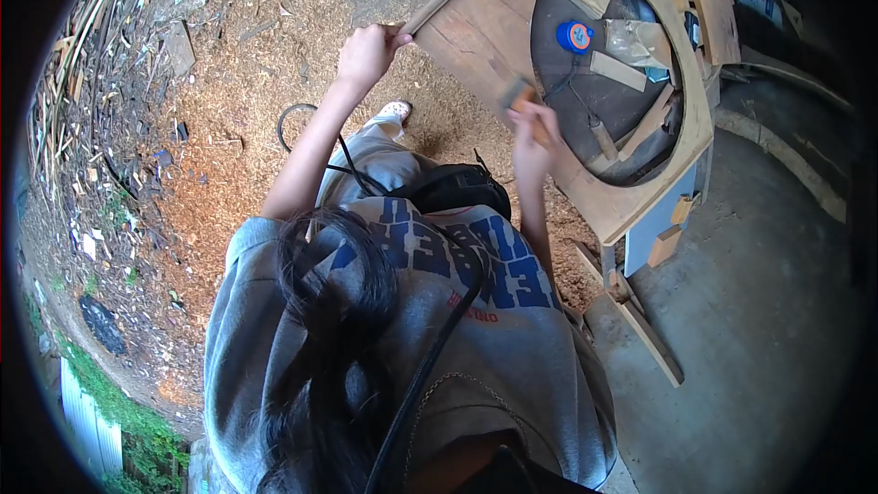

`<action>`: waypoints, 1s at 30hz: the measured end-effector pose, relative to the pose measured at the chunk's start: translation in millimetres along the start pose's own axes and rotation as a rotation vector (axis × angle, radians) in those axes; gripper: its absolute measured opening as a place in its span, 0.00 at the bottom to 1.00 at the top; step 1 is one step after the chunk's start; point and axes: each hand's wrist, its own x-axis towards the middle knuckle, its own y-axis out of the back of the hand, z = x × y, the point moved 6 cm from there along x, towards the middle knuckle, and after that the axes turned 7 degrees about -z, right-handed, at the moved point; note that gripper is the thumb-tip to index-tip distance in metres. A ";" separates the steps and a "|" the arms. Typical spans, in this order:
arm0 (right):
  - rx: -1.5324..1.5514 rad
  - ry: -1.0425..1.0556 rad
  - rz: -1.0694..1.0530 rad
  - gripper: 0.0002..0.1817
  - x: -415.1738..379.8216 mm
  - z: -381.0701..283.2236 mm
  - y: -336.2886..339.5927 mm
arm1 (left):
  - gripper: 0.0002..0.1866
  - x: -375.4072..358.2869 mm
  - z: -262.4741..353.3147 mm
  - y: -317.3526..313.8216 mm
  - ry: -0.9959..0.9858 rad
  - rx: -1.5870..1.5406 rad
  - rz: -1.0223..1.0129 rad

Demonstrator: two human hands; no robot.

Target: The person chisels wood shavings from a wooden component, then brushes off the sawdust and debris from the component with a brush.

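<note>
My right hand (533, 135) is closed round the wooden handle of a brush (518, 94). The brush's dark, slightly blurred head lies over the face of a brown wooden panel (466, 32), close to the rim of a big oval opening. At the panel's left corner, my left hand (368, 57) is closed on the edge, thumb and fingers pinching it. Through the oval show a round blue-and-orange object (574, 37), pale wood offcuts (617, 71) and a tool with a wooden handle (604, 139).
Sawdust and wood chips (229, 220) cover the ground to the left, with scraps and sticks farther out. Grey concrete floor (732, 311) lies to the right. Below the panel's near corner, wooden strips (647, 338) rest beside a light blue board (654, 229).
</note>
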 end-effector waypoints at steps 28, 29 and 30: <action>-0.227 0.245 -0.296 0.09 334.2 -34.0 48.7 | 0.14 -0.7 4.7 0.2 0.080 -0.107 0.014; -0.214 0.257 -0.242 0.09 365.6 -13.5 56.2 | 0.14 -0.6 5.3 0.3 0.096 -0.109 -0.004; -0.208 0.261 -0.252 0.09 390.3 12.2 55.9 | 0.14 -0.5 7.9 3.6 0.108 -0.109 0.000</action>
